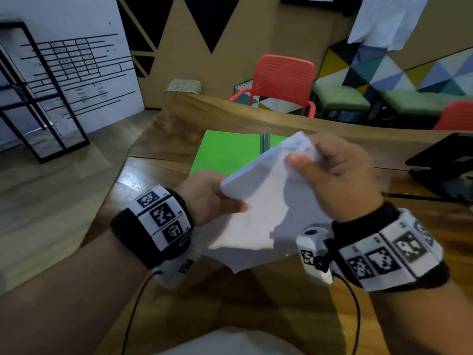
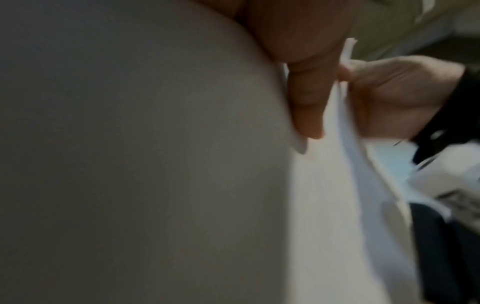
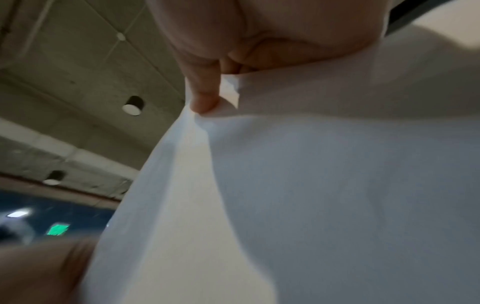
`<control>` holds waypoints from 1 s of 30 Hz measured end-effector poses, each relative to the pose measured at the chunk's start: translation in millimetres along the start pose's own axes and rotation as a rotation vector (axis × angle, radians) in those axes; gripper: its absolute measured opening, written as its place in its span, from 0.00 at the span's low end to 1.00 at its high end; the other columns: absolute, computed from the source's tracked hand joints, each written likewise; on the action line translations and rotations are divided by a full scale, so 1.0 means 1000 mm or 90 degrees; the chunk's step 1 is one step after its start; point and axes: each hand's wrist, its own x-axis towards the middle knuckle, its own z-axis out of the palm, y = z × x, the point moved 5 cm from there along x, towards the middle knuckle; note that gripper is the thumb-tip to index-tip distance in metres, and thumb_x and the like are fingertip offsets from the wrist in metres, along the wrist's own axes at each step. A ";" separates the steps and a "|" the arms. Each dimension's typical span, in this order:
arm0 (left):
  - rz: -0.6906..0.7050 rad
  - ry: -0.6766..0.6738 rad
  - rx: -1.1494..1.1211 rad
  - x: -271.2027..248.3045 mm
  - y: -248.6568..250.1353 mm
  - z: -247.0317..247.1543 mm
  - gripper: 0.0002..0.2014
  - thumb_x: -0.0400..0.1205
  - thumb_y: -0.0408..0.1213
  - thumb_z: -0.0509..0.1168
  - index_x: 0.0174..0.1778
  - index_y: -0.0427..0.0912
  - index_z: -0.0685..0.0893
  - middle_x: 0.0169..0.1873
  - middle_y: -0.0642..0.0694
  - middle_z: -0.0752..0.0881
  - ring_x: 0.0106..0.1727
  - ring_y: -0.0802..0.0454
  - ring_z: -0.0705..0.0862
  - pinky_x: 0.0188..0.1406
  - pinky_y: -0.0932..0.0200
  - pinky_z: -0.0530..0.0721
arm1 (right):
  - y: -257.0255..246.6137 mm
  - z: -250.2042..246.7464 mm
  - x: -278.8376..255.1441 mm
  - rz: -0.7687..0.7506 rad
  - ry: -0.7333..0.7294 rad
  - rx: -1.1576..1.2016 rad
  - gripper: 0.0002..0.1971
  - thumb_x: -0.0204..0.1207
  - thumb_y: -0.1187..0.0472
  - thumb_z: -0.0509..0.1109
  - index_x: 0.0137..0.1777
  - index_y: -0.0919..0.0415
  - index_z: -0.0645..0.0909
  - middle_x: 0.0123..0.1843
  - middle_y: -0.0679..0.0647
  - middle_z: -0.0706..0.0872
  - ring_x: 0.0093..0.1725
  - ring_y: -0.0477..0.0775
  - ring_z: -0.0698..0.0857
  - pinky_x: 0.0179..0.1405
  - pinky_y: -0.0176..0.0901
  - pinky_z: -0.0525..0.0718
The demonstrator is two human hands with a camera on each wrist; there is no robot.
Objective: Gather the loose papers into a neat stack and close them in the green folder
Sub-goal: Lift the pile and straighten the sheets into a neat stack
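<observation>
Between both hands [image 1: 207,198], papers [image 1: 258,206] held.

Two hands [image 1: 204,196], one folder [image 1: 225,152], two red chairs [image 1: 281,83].

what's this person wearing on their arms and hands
Both forearms are bare, no sleeves or gloves. The left hand and right hand each have a black wristband carrying white panels printed with black square codes. A small white camera block sits under each wrist, with a thin dark cable trailing back.

Dim indoor light, blurred wrist views
</observation>
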 end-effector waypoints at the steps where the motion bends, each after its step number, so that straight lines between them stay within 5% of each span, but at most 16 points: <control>1: -0.055 -0.008 0.035 0.000 -0.016 -0.006 0.09 0.67 0.44 0.78 0.26 0.51 0.83 0.23 0.56 0.79 0.29 0.59 0.77 0.29 0.65 0.74 | 0.007 -0.010 -0.001 0.029 0.030 0.040 0.05 0.70 0.56 0.71 0.34 0.51 0.82 0.30 0.46 0.81 0.31 0.43 0.77 0.33 0.36 0.77; 4: -0.201 0.026 -0.060 -0.003 -0.066 -0.028 0.12 0.59 0.45 0.82 0.30 0.44 0.89 0.21 0.53 0.86 0.29 0.58 0.85 0.34 0.63 0.86 | 0.031 -0.036 -0.005 0.118 0.124 0.118 0.09 0.75 0.65 0.70 0.35 0.52 0.81 0.26 0.43 0.82 0.28 0.39 0.77 0.28 0.32 0.77; 7: -0.203 0.173 -0.351 -0.002 -0.090 -0.039 0.24 0.41 0.49 0.85 0.30 0.44 0.91 0.35 0.44 0.93 0.40 0.46 0.90 0.50 0.47 0.89 | 0.058 -0.039 -0.014 0.195 0.198 0.188 0.09 0.77 0.66 0.67 0.36 0.53 0.80 0.29 0.45 0.82 0.30 0.45 0.79 0.32 0.37 0.79; 11: -0.109 0.283 -0.434 -0.010 -0.066 -0.030 0.05 0.62 0.35 0.77 0.28 0.41 0.87 0.23 0.56 0.90 0.27 0.63 0.86 0.30 0.65 0.86 | 0.089 -0.017 -0.036 0.260 0.287 0.256 0.07 0.78 0.61 0.67 0.40 0.50 0.82 0.30 0.41 0.88 0.36 0.45 0.84 0.40 0.43 0.84; 13: -0.095 0.280 -0.390 -0.016 -0.058 -0.015 0.12 0.72 0.23 0.70 0.27 0.40 0.78 0.17 0.58 0.85 0.21 0.68 0.80 0.21 0.73 0.80 | 0.101 0.002 -0.047 0.280 0.269 0.253 0.04 0.72 0.52 0.70 0.37 0.43 0.84 0.32 0.39 0.88 0.42 0.52 0.83 0.46 0.50 0.82; 15: -0.109 0.272 -0.330 -0.019 -0.069 0.002 0.15 0.72 0.24 0.71 0.27 0.43 0.74 0.16 0.57 0.83 0.20 0.67 0.77 0.19 0.75 0.76 | 0.116 0.017 -0.058 0.317 0.247 0.245 0.11 0.76 0.59 0.69 0.36 0.39 0.82 0.32 0.41 0.87 0.42 0.53 0.80 0.47 0.51 0.79; 18: -0.121 0.269 -0.300 -0.023 -0.083 0.010 0.14 0.69 0.27 0.75 0.34 0.42 0.75 0.26 0.49 0.82 0.25 0.64 0.77 0.20 0.76 0.74 | 0.134 0.025 -0.068 0.366 0.225 0.194 0.14 0.78 0.69 0.66 0.40 0.46 0.73 0.37 0.49 0.80 0.41 0.54 0.75 0.46 0.51 0.75; 21: -0.084 0.291 -0.374 -0.024 -0.079 0.003 0.14 0.59 0.40 0.74 0.34 0.49 0.75 0.29 0.49 0.80 0.22 0.69 0.78 0.21 0.75 0.76 | 0.141 0.020 -0.069 0.394 0.249 0.197 0.11 0.77 0.63 0.68 0.39 0.48 0.71 0.35 0.48 0.78 0.36 0.50 0.76 0.39 0.44 0.75; 23: -0.095 0.316 -0.421 -0.023 -0.079 -0.001 0.13 0.55 0.49 0.68 0.32 0.50 0.78 0.30 0.49 0.81 0.28 0.63 0.80 0.27 0.67 0.79 | 0.141 0.015 -0.068 0.394 0.274 0.198 0.11 0.79 0.58 0.66 0.36 0.51 0.71 0.24 0.41 0.76 0.24 0.39 0.73 0.26 0.33 0.71; 26: -0.158 0.355 -0.506 -0.016 -0.087 -0.003 0.05 0.63 0.42 0.64 0.23 0.50 0.84 0.26 0.51 0.88 0.37 0.45 0.80 0.39 0.55 0.77 | 0.141 0.010 -0.066 0.408 0.318 0.186 0.14 0.80 0.58 0.65 0.32 0.53 0.71 0.14 0.40 0.70 0.15 0.36 0.66 0.16 0.29 0.62; 30: -0.156 0.345 -0.518 -0.013 -0.091 -0.002 0.12 0.66 0.33 0.59 0.22 0.49 0.84 0.26 0.54 0.91 0.39 0.46 0.84 0.40 0.56 0.80 | 0.144 0.005 -0.063 0.416 0.356 0.207 0.15 0.79 0.64 0.64 0.30 0.55 0.72 0.16 0.39 0.74 0.18 0.34 0.69 0.21 0.28 0.66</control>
